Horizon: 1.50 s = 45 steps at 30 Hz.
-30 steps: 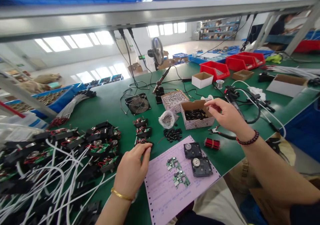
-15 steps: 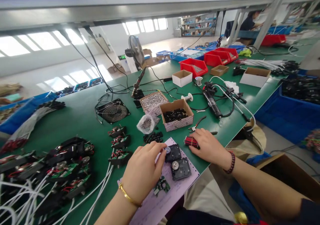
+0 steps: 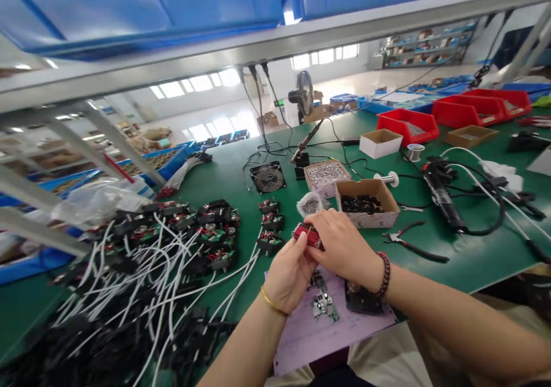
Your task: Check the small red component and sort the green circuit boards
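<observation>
A small bundle of short red and black wires (image 3: 306, 235) is up off the bench between my two hands. My left hand (image 3: 293, 275) is closed on its near side, thumb pressed against it. From the right, my right hand (image 3: 344, 249) grips the other end, its fingers curled over the top. Beneath them lies a pink sheet (image 3: 301, 341) with small green circuit boards (image 3: 323, 306) on it. A black plastic housing (image 3: 364, 300) sits under my right wrist, partly hidden by it.
Left are piled black-and-green assemblies (image 3: 215, 235) with white cables (image 3: 166, 278). Ahead stand a carton of black parts (image 3: 365, 203), a tray of metal pieces (image 3: 328, 173) and a soldering iron (image 3: 306, 143). Pliers (image 3: 415, 243) and an electric screwdriver (image 3: 445, 200) lie right.
My right hand has lifted the wire bundle from the bench and brought it left. My left hand has left the round metal piece on the housing and joined it. The view has turned left.
</observation>
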Motion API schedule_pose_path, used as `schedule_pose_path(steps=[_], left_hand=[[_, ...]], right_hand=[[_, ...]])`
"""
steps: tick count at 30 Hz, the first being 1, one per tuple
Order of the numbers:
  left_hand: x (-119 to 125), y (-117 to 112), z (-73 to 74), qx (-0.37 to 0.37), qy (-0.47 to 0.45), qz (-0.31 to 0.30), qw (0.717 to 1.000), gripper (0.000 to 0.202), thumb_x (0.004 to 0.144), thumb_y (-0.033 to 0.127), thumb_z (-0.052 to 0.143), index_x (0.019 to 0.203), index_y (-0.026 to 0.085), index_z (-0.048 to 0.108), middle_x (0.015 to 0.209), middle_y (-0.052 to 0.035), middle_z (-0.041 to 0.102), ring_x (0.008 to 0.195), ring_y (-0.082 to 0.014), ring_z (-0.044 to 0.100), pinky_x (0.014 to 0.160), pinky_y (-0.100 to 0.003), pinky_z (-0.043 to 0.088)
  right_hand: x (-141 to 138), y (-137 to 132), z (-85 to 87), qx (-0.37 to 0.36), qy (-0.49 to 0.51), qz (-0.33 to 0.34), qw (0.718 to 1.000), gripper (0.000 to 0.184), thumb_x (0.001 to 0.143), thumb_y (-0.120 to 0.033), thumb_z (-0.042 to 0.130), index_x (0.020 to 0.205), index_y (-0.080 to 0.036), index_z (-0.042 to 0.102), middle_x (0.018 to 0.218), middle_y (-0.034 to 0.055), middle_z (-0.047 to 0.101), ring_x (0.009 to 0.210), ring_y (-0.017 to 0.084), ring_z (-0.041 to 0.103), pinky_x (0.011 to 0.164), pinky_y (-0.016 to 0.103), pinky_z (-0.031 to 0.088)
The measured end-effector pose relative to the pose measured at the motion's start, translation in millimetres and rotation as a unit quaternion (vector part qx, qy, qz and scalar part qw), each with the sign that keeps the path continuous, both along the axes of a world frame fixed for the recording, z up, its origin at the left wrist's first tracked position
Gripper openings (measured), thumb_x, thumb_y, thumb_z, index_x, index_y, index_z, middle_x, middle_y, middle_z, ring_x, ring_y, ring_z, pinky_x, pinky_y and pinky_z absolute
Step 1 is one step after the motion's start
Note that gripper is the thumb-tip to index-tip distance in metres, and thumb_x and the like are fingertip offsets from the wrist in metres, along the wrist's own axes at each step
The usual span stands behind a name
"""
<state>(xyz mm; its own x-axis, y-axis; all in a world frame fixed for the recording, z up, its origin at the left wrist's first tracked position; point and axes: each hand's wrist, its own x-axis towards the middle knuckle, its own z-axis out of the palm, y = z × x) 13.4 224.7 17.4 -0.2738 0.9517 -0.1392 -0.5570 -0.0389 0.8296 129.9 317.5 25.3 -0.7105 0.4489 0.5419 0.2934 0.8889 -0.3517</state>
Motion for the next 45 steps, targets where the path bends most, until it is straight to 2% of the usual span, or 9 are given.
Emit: schedule_pose_path(steps=[3, 5, 9, 13, 22, 32, 39, 42, 45], left_hand=[[-27.8, 1.1, -6.1, -0.002, 0.014, 0.047, 0.999, 0.028, 0.095, 0.031, 0.065, 0.117, 0.014, 0.067, 0.109, -0.0099, 0.077, 0.100, -0.0197, 0.073, 0.090, -0.031, 0.058], [-46.6, -0.3, -8.4, -0.021, 0.027, 0.049, 0.998, 0.026, 0.096, 0.031, 0.063, 0.115, 0.013, 0.067, 0.099, -0.0096, 0.077, 0.093, -0.0192, 0.074, 0.086, -0.030, 0.059], [-66.5, -2.8, -10.9, -0.051, 0.071, 0.019, 0.996, 0.037, 0.088, 0.042, 0.075, 0.110, 0.014, 0.066, 0.082, -0.0052, 0.074, 0.078, -0.0193, 0.075, 0.068, -0.026, 0.058], [-63.3, -4.6, -13.0, -0.049, 0.101, 0.008, 0.994, 0.050, 0.073, 0.046, 0.088, 0.106, 0.015, 0.067, 0.086, -0.0049, 0.075, 0.070, -0.0158, 0.074, 0.056, -0.020, 0.052], [-55.6, -8.1, -11.4, -0.067, 0.114, 0.017, 0.991, 0.058, 0.069, 0.053, 0.089, 0.106, 0.015, 0.067, 0.086, -0.0057, 0.076, 0.069, -0.0143, 0.073, 0.058, -0.019, 0.051], [-55.0, -8.6, -10.9, -0.078, 0.134, 0.036, 0.987, 0.060, 0.067, 0.057, 0.088, 0.105, 0.016, 0.065, 0.085, -0.0046, 0.075, 0.067, -0.0141, 0.072, 0.056, -0.019, 0.050], [-52.2, -9.0, -11.0, -0.083, 0.148, 0.029, 0.985, 0.060, 0.067, 0.059, 0.087, 0.102, 0.016, 0.063, 0.084, -0.0039, 0.074, 0.067, -0.0137, 0.072, 0.055, -0.018, 0.048], [-50.2, -9.3, -10.4, -0.089, 0.135, 0.018, 0.987, 0.060, 0.066, 0.057, 0.088, 0.102, 0.016, 0.064, 0.084, -0.0040, 0.074, 0.066, -0.0139, 0.072, 0.054, -0.018, 0.048], [-49.2, -9.8, -8.3, -0.088, 0.108, 0.022, 0.990, 0.056, 0.069, 0.054, 0.087, 0.102, 0.014, 0.065, 0.083, -0.0043, 0.073, 0.067, -0.0151, 0.073, 0.053, -0.018, 0.048]], right_hand=[[-16.0, 18.5, 1.2, -0.068, 0.009, 0.138, 0.988, 0.048, 0.085, -0.024, 0.066, 0.130, -0.012, 0.054, 0.118, 0.0136, 0.064, 0.109, 0.028, 0.057, 0.099, 0.046, 0.047], [-23.3, 30.6, 0.2, -0.117, 0.034, 0.182, 0.976, 0.044, 0.086, -0.018, 0.061, 0.130, -0.012, 0.054, 0.114, 0.0121, 0.065, 0.106, 0.024, 0.059, 0.097, 0.043, 0.049], [-33.7, 39.2, -8.2, -0.140, 0.076, 0.175, 0.972, 0.031, 0.092, -0.013, 0.050, 0.121, -0.015, 0.061, 0.103, 0.0091, 0.065, 0.096, 0.021, 0.061, 0.087, 0.040, 0.053], [-35.3, 31.6, -18.9, -0.118, 0.078, 0.185, 0.973, 0.031, 0.094, -0.015, 0.051, 0.123, -0.017, 0.062, 0.108, 0.0100, 0.067, 0.103, 0.022, 0.061, 0.093, 0.042, 0.052], [-27.1, 24.5, -24.6, -0.139, 0.080, 0.151, 0.976, 0.029, 0.094, -0.013, 0.050, 0.120, -0.016, 0.063, 0.104, 0.0087, 0.067, 0.094, 0.020, 0.061, 0.088, 0.040, 0.054], [-20.5, 21.6, -20.1, 0.002, 0.031, 0.122, 0.992, 0.029, 0.096, -0.014, 0.050, 0.122, -0.018, 0.061, 0.110, 0.0108, 0.065, 0.104, 0.027, 0.058, 0.092, 0.048, 0.052], [-21.2, 23.7, -19.1, 0.001, 0.025, 0.112, 0.993, 0.004, 0.095, -0.016, 0.054, 0.094, -0.020, 0.055, 0.098, 0.0071, 0.062, 0.094, 0.024, 0.056, 0.083, 0.041, 0.050], [-22.4, 27.3, -19.4, -0.008, 0.024, 0.119, 0.993, 0.009, 0.096, -0.015, 0.053, 0.089, -0.021, 0.051, 0.093, 0.0053, 0.060, 0.089, 0.023, 0.054, 0.079, 0.038, 0.047], [-20.8, 34.4, -16.6, -0.014, 0.088, 0.090, 0.992, 0.012, 0.097, -0.014, 0.050, 0.087, -0.021, 0.049, 0.088, 0.0044, 0.057, 0.085, 0.021, 0.054, 0.077, 0.035, 0.045]])
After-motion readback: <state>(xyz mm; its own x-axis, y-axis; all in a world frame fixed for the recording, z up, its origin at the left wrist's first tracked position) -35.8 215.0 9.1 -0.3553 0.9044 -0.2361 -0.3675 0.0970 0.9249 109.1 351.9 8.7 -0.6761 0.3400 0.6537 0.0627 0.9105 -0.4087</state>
